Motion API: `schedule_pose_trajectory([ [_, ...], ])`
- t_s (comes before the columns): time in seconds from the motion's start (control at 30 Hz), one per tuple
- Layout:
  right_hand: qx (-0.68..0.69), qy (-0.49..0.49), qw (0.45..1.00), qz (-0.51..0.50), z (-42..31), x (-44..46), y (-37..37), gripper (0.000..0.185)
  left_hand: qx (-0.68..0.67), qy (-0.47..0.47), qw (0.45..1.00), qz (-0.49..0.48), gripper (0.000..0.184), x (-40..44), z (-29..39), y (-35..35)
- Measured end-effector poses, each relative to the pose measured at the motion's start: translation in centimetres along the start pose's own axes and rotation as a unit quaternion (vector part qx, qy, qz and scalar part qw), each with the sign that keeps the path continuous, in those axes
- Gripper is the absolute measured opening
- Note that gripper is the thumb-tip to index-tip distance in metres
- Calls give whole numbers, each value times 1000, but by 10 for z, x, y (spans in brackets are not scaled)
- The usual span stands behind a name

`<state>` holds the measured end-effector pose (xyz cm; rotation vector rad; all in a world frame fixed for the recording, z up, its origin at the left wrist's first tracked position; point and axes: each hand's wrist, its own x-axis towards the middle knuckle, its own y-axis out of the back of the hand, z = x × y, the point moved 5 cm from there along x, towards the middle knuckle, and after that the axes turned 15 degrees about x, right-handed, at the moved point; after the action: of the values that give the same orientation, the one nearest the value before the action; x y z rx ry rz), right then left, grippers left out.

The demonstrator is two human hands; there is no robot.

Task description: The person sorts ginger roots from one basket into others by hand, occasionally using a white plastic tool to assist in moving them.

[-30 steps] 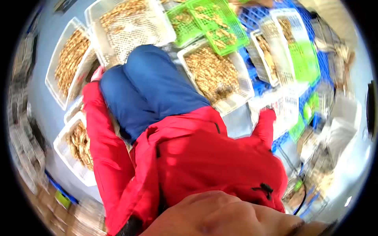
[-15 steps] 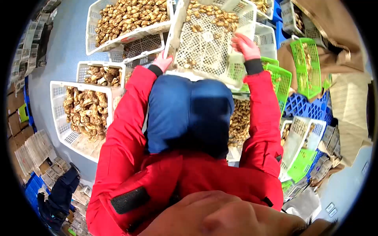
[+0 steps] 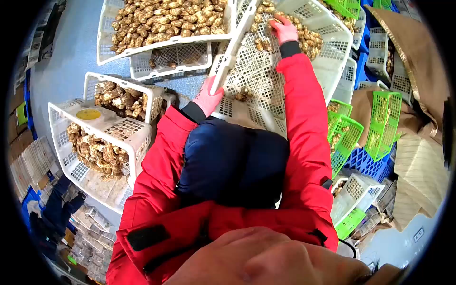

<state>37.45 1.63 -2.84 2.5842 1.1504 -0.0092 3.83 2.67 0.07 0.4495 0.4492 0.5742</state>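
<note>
In front of my knees is a white plastic crate [image 3: 256,64] with a lattice floor. It sits askew, and brown-and-white mushrooms [image 3: 309,42] lie mostly along its far right part. A few more mushrooms [image 3: 243,95] rest near its close end. My left hand [image 3: 209,97] is closed round the crate's near left rim. Inside the crate, my right hand [image 3: 285,31] reaches over the mushrooms at the far side, fingers apart and touching some. Whether it grips any of them is hard to see.
A white crate heaped with mushrooms [image 3: 171,19] stands at the far left. Two crates of larger mushrooms [image 3: 97,151] are by my left arm. Green baskets [image 3: 384,124] and a blue pallet [image 3: 368,164] lie to the right, beside brown cloth [image 3: 403,57].
The crate has turned clockwise and shifted right, with its mushrooms now farther right. My right hand has moved from the right side wall to the far mushrooms. My left hand keeps the rim.
</note>
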Motion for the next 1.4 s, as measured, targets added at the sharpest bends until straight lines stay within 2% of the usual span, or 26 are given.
schedule_pose_trajectory([
  [0.03,201,6,979,-18,9,-5,5,42,44,8,999,-31,44,3,13,6],
  [0.07,393,4,919,-38,18,-10,11,40,-46,78,995,-46,44,0,11,5],
  [0.1,592,-66,802,-44,20,-11,5,39,-135,81,986,-56,45,0,5,0],
  [0.13,632,-80,767,-70,10,-14,5,41,-9,9,1000,-11,49,9,-34,-19],
  [0.17,669,-95,730,-96,-2,-19,0,42,-1,56,998,27,52,-2,-4,-3],
  [0.23,540,-102,834,-54,-32,-32,2,38,-20,93,995,18,53,-8,2,2],
  [0.3,557,-83,824,-70,-42,-30,6,45,-34,71,997,1,50,-4,-7,-4],
  [0.43,520,-97,849,-9,-63,-31,18,41,34,31,999,24,54,-1,-4,-3],
  [0.5,527,-80,846,29,-58,-21,9,43,-72,79,994,8,54,-8,-3,-4],
  [0.53,527,-56,848,-13,-86,-24,-5,42,-81,172,980,-55,53,-11,-1,-2],
  [0.57,527,-33,848,-56,-125,-26,-21,42,-62,128,990,-23,54,-8,-1,-2],
  [0.63,405,66,909,-68,-157,-21,-27,34,-17,57,998,4,52,-1,-17,-10],
  [0.7,330,50,943,4,-112,6,-8,30,-121,48,991,-11,47,-3,-10,-10],
  [0.73,62,26,995,79,-70,28,7,34,11,-6,1000,12,44,2,-19,-12],
  [0.77,-86,-30,993,70,-47,32,8,40,64,-54,996,36,44,-1,3,0],
  [0.83,-259,-48,964,27,-23,29,-19,41,55,-81,995,26,45,1,10,3],
  [0.9,-392,-21,919,47,-20,25,-46,43,72,-82,994,10,45,2,17,5],
  [0.93,-442,-69,894,10,-22,23,-54,49,81,-82,993,4,44,2,17,5],
  [0.97,-442,-98,892,7,-27,20,-58,45,68,-73,995,2,44,1,16,4],
  [1.07,-286,-36,957,41,-15,23,-39,45,76,-76,994,-15,43,4,20,6],
  [1.1,-151,-21,988,35,0,25,-29,44,70,-74,995,-9,43,4,19,8],
  [1.13,122,-73,990,23,5,18,-24,42,63,-71,995,-4,42,4,15,6],
  [1.17,384,-119,915,10,10,8,-21,40,56,-68,996,-1,42,3,11,2],
  [1.2,520,-113,846,-18,6,0,-17,40,-7,-6,1000,4,43,0,3,-2],
  [1.3,690,-109,702,-139,-12,-14,-19,46,9,-24,999,19,44,1,-7,-7],
  [1.4,610,-58,779,-129,-43,-20,-23,45,-21,70,997,-16,42,-2,-21,-12],
])
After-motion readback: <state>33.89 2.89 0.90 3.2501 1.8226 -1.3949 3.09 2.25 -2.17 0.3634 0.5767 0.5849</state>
